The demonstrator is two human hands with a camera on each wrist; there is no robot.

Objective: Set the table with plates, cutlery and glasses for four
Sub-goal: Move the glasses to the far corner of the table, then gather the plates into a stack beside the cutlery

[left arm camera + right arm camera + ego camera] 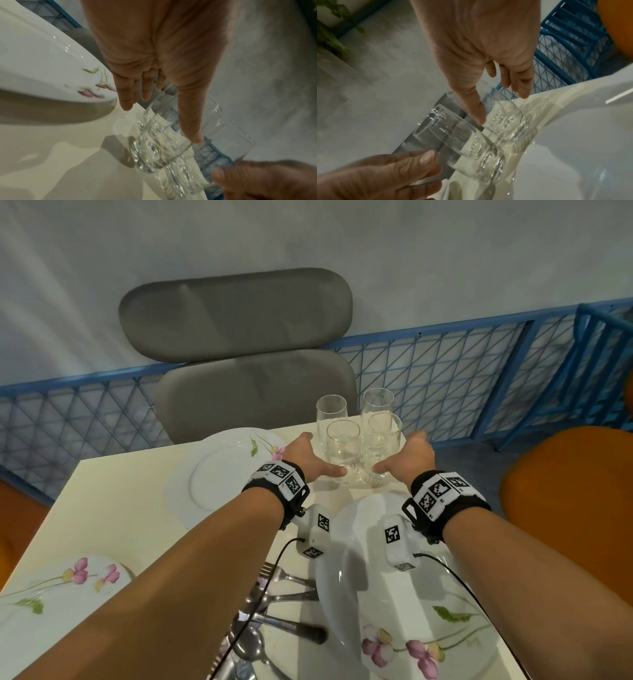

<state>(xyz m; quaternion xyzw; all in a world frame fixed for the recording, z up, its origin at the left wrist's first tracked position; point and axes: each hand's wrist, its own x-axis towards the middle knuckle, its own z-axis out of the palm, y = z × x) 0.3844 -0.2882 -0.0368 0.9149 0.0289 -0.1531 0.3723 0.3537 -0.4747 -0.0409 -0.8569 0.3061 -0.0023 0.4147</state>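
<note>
Four clear glasses stand bunched at the table's far edge: two near ones (343, 451) (383, 440) and two behind them (331, 412) (378, 404). My left hand (310, 455) reaches in on the left of the bunch, fingers straight, thumb against the near left glass (154, 148). My right hand (402, 455) mirrors it on the right, with its thumb at the near right glass (508, 124). Neither hand is curled round a glass. Flowered white plates lie at the far left (219, 474), near right (394, 594) and near left (51, 594). Loose cutlery (274, 611) lies under my left forearm.
The cream table (120, 508) ends just behind the glasses. A grey chair (246, 313) stands at its far side and an orange seat (575, 491) at the right. A blue mesh fence (445, 364) runs behind them.
</note>
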